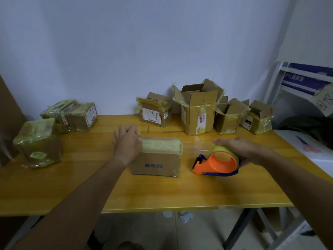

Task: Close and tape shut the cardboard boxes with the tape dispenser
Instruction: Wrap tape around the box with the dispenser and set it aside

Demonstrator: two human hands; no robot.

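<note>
On the bench (pixel 162 192), the left hand (pixel 127 143) presses the box (pixel 158 159) while the right hand (pixel 241 150) grips the tape dispenser (pixel 216 163). Stretched tape could twist or stick to itself if the box slips.

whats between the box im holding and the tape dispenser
In the head view, a clear strip of tape stretches from the box to the tape dispenser, over bare table.
</note>
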